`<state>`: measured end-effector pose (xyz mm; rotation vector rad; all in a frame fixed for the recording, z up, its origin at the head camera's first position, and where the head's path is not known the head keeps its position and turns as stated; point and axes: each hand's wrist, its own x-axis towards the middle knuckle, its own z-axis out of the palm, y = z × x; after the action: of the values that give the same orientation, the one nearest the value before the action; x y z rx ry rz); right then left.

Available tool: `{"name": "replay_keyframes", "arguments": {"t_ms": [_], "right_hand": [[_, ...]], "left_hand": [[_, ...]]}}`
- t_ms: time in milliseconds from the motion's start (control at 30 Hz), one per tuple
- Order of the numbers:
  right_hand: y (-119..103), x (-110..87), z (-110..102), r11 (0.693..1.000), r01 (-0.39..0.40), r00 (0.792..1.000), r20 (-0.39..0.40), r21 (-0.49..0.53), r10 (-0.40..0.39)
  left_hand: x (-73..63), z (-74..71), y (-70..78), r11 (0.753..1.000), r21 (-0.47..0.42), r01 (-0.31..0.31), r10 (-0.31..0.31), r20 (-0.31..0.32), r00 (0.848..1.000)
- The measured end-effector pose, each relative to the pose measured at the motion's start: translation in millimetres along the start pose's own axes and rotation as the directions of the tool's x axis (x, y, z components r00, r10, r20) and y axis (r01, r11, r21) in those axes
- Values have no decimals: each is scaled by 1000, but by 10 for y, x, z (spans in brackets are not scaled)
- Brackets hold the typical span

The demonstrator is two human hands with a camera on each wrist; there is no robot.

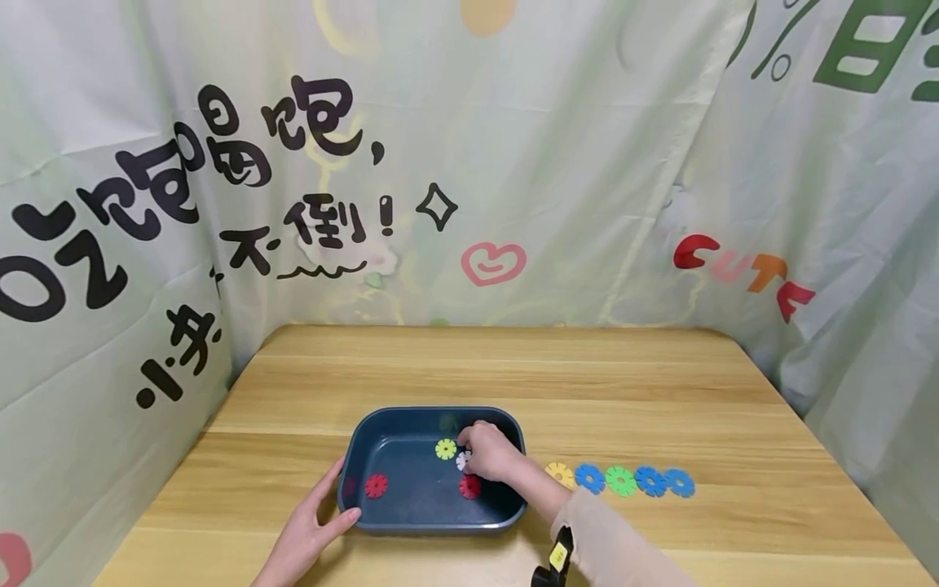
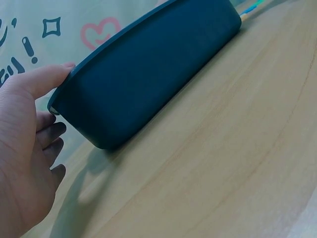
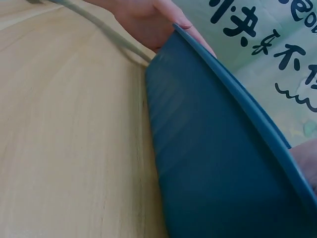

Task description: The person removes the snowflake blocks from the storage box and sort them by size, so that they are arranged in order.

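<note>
A dark blue rectangular basin (image 1: 429, 528) stands on the wooden table. My left hand (image 1: 311, 518) grips its near left corner, thumb on the rim and fingers along the outside; the left wrist view shows this thumb (image 2: 52, 79) on the edge. Over the basin's right part, my right hand (image 1: 490, 452) reaches down with bent fingers. A white snowflake disc (image 1: 462, 461) lies at its fingertips, partly covered; whether they pinch it is unclear. Also inside are a yellow-green disc (image 1: 445, 448), a red disc (image 1: 376, 487) and another red disc (image 1: 470, 487) just below the right hand.
Right of the basin, a row of snowflake discs lies on the table (image 1: 469, 367): a yellow disc (image 1: 560, 474), a green disc (image 1: 620, 481) and several blue ones (image 1: 650, 481). The right forearm passes in front of the row's left end. Printed cloth curtains (image 1: 572, 204) surround the table.
</note>
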<state>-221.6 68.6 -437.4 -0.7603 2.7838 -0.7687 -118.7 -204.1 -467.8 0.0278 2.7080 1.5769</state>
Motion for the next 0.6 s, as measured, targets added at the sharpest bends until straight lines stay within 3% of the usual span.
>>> {"name": "replay_keyframes", "arguments": {"t_ms": [333, 600], "right_hand": [[3, 0, 5, 999, 48, 999, -20, -21, -48], [15, -2, 3, 993, 80, 997, -23, 82, -78]], "left_hand": [[5, -3, 7, 1000, 5, 1, -1, 2, 1000], [5, -1, 10, 1000, 22, 9, -9, -1, 1000]]}}
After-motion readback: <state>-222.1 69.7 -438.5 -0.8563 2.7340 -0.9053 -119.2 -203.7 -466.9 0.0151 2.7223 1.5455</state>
